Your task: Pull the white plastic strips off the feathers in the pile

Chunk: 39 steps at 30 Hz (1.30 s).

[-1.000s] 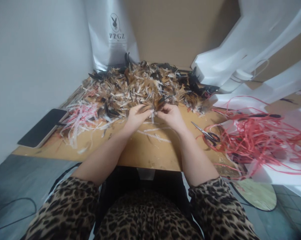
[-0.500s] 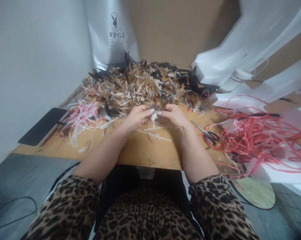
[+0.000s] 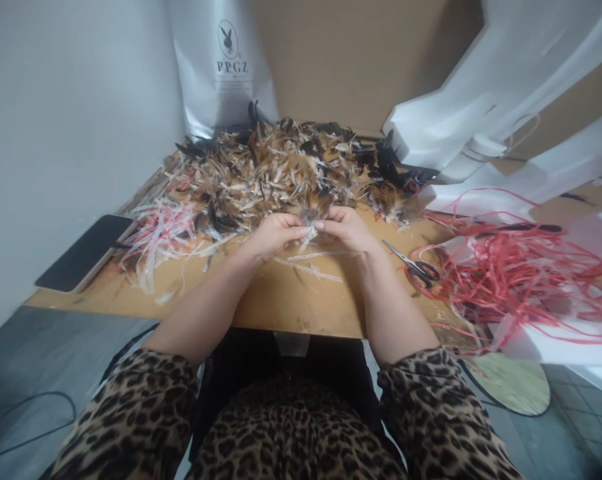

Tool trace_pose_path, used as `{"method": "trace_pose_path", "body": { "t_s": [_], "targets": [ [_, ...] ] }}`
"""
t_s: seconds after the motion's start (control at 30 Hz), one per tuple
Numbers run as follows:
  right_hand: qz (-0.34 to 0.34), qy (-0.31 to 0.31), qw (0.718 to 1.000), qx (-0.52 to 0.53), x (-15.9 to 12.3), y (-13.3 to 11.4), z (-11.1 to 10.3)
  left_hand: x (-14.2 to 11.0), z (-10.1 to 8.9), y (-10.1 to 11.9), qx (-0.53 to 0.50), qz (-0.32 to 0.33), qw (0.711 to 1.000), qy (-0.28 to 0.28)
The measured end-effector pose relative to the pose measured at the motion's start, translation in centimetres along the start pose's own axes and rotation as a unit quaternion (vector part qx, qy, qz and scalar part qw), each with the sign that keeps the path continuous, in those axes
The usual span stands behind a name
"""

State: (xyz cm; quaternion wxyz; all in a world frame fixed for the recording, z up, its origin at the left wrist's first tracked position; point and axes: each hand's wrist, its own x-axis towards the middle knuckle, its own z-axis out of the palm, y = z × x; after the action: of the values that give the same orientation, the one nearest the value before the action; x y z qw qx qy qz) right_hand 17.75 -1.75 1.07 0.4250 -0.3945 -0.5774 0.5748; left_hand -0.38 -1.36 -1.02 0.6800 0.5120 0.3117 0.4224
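Observation:
Between my two hands is a small bunch of brown and dark feathers (image 3: 313,208), its whitish quill end pointing down toward me. My left hand (image 3: 279,235) is closed, thumb and fingers pinching the bunch from the left. From the right, my right hand (image 3: 345,230) pinches it as well, with the thumb tips almost meeting over the pale base. A large feather pile (image 3: 275,163) lies just beyond my hands. Below them, thin white strips (image 3: 313,270) rest on the wooden table (image 3: 301,310).
Scissors (image 3: 415,263) lie right of my right arm, beside a tangle of red plastic strips (image 3: 521,280). At left are a phone (image 3: 85,253) and pink-white strips (image 3: 158,237). A white printed bag (image 3: 225,80) stands behind the feathers; white sheeting (image 3: 461,113) hangs at right.
The feather bunch has turned a little between my fingers, and its white end now slants to the lower left. My left thumb has shifted slightly; both hands stay in place.

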Motion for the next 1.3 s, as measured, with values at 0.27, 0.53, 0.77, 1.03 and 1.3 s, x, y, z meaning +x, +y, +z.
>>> {"method": "trace_pose_path", "body": {
  "t_s": [0.27,0.53,0.77,1.03,1.3],
  "targets": [
    [0.019,0.095,0.994,0.047,0.4,-0.2,0.4,0.3,0.3,0.1,-0.055,-0.017,0.997,0.053],
    [-0.041,0.137,0.986,-0.085,0.2,-0.6,1.5,0.3,0.3,-0.1,-0.01,-0.012,0.997,0.081],
    [-0.006,0.137,0.99,-0.034,0.3,-0.3,1.8,0.3,0.6,0.1,-0.087,-0.049,0.993,0.058],
    [-0.041,0.146,0.987,-0.05,0.5,0.0,1.4,0.2,0.9,0.0,-0.088,-0.052,0.993,0.062],
    [-0.048,0.114,0.991,-0.044,0.4,0.0,0.8,0.1,0.8,0.0,-0.035,-0.087,0.995,0.039]
  ]
}}
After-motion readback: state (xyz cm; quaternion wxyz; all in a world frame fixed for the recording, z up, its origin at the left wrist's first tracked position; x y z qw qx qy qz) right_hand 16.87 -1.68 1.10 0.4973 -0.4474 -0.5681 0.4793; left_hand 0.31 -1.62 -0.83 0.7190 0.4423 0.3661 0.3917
